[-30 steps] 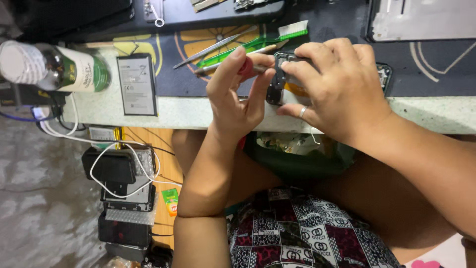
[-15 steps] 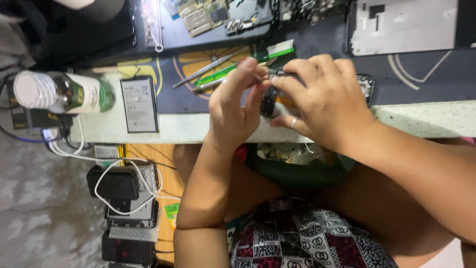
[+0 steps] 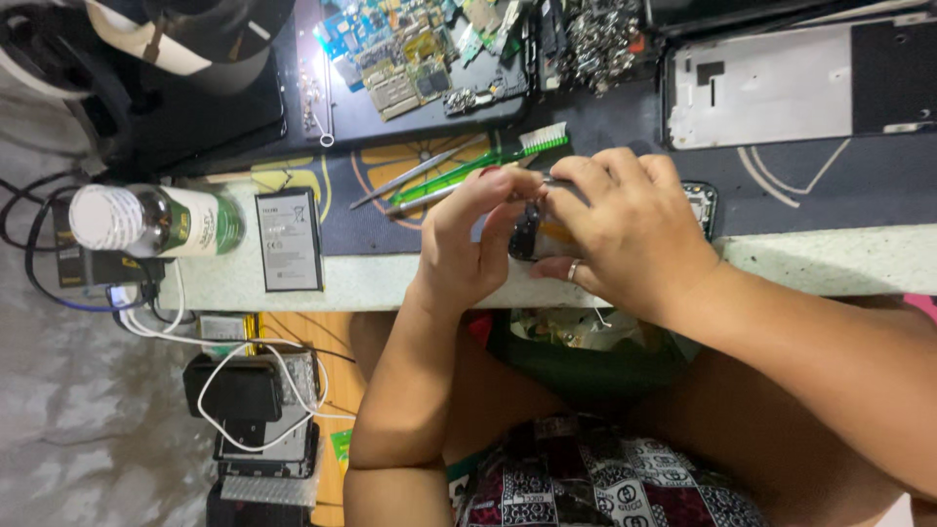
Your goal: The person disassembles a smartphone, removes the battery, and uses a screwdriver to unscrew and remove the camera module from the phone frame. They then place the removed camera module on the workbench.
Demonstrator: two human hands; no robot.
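Two hands, both clamped on one small dark phone part point(image 3: 532, 234) just above the near edge of the pale bench point(image 3: 830, 263). Left hand point(image 3: 468, 249) pinching it from the left side with thumb and curled fingers; right hand point(image 3: 625, 239), ring on one finger, wrapped over it from the right and hiding most of it. Hard to tell exactly what sort of part, being so covered.

Risk, as a judgement: held out past the bench lip, so a slipped pinch likely drops it into the lap or the green bag point(image 3: 586, 361) below. Too firm a squeeze might crack or bend it. Loose metal tweezers point(image 3: 415, 178) and a green toothbrush point(image 3: 488, 161) lying just beyond the knuckles, easily knocked by a sudden jerk.

Around the hands: dark work mat point(image 3: 605, 127) with yellow markings, a flat grey battery point(image 3: 289, 240) to the left, a clear bottle point(image 3: 151, 221) with a white cap on its side further left. Far side: tray of circuit boards point(image 3: 420, 54), pile of small metal bits point(image 3: 600, 39), bare silver phone frame point(image 3: 771, 88) at far right. Below the bench on the left, white cables point(image 3: 244, 381) looped over black chargers point(image 3: 234, 390); grey concrete floor point(image 3: 88, 439).
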